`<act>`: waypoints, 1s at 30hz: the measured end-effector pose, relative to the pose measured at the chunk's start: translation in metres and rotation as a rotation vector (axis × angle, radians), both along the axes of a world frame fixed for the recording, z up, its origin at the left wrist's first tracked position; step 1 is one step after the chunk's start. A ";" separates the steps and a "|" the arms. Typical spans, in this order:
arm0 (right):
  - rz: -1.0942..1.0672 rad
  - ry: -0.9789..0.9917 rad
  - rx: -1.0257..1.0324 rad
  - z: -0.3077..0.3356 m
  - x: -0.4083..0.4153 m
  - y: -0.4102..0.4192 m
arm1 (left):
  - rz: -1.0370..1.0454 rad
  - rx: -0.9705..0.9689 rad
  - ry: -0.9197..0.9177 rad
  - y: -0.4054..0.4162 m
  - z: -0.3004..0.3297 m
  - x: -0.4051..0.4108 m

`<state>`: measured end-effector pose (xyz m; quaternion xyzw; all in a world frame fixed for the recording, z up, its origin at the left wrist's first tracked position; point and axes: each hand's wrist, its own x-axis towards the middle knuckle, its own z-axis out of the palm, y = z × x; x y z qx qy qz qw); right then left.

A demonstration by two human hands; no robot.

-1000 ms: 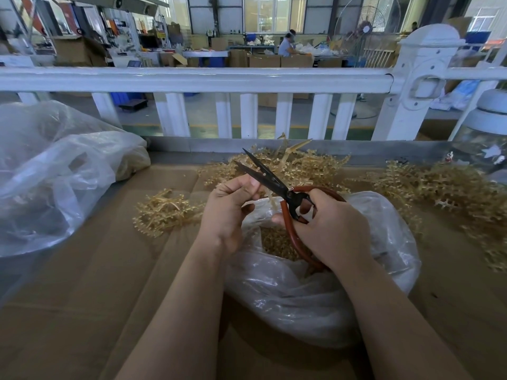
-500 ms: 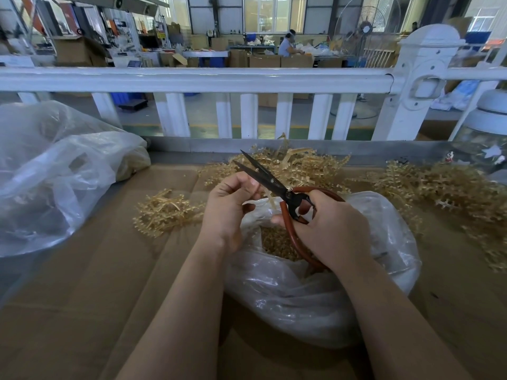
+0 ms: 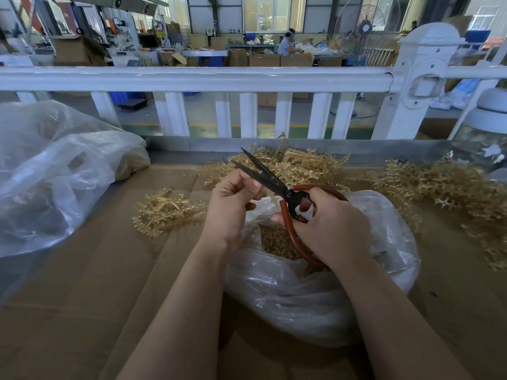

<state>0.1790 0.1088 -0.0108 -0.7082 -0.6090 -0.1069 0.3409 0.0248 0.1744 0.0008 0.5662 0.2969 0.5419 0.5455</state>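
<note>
My right hand [image 3: 326, 229] grips the red-brown loop handles of black-bladed scissors [image 3: 263, 174], whose blades stand parted and point up to the left. My left hand [image 3: 233, 204] pinches a small tan plastic piece [image 3: 271, 197] right beside the blades, fingers curled around it. Both hands hover over the mouth of a clear plastic bag [image 3: 315, 294] that lies on the cardboard and holds many small tan bits [image 3: 274, 242].
Tan plastic sprue pieces lie in a small heap [image 3: 164, 212] to the left, a pile [image 3: 296, 165] behind the hands and a large pile [image 3: 452, 193] on the right. A big clear bag [image 3: 55, 174] fills the left side. A white railing [image 3: 192, 78] runs behind the cardboard-covered table [image 3: 96, 283].
The hands and scissors have shifted very slightly; the blades stay parted near the piece in my left hand. Nothing else has moved.
</note>
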 end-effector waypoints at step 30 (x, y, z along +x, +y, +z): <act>0.066 0.003 -0.020 -0.002 0.002 -0.001 | 0.046 -0.059 -0.118 0.002 0.003 -0.008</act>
